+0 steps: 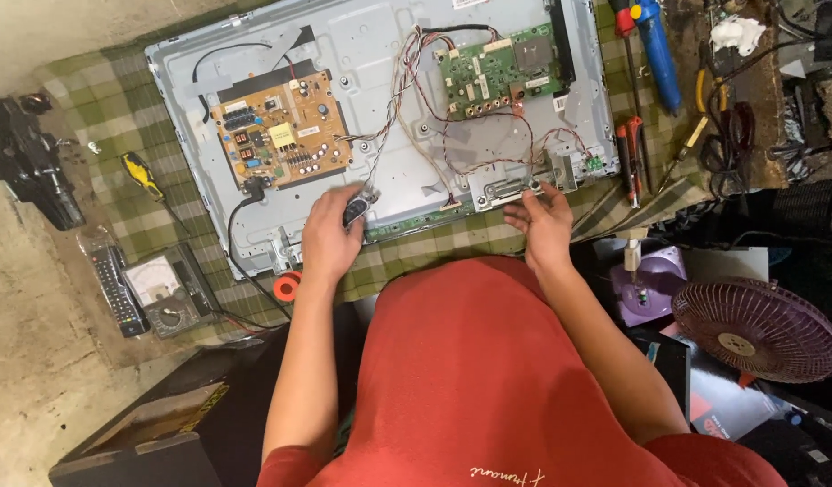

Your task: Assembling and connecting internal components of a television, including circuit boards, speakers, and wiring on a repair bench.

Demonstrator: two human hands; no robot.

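My left hand (330, 236) is curled around a small dark oval speaker (356, 213) at the near edge of the opened television panel (380, 108), thumb and fingers closed on it. My right hand (544, 221) rests at the same near edge further right, fingertips pinching what looks like a small grey bracket (515, 191), though it is too small for me to be sure. The panel lies back-up on a green checked cloth (118, 117), a pale grey metal sheet nearly filling it. An orange-brown power board (279, 129) sits toward its left side and a green main board (497, 72) near the far right corner, with twisted coloured wires (407, 81) running between them and down to the near edge. Screwdrivers (630, 153) lie just off the right edge; a meter (164, 290) and remote (112, 289) sit past the near left corner.
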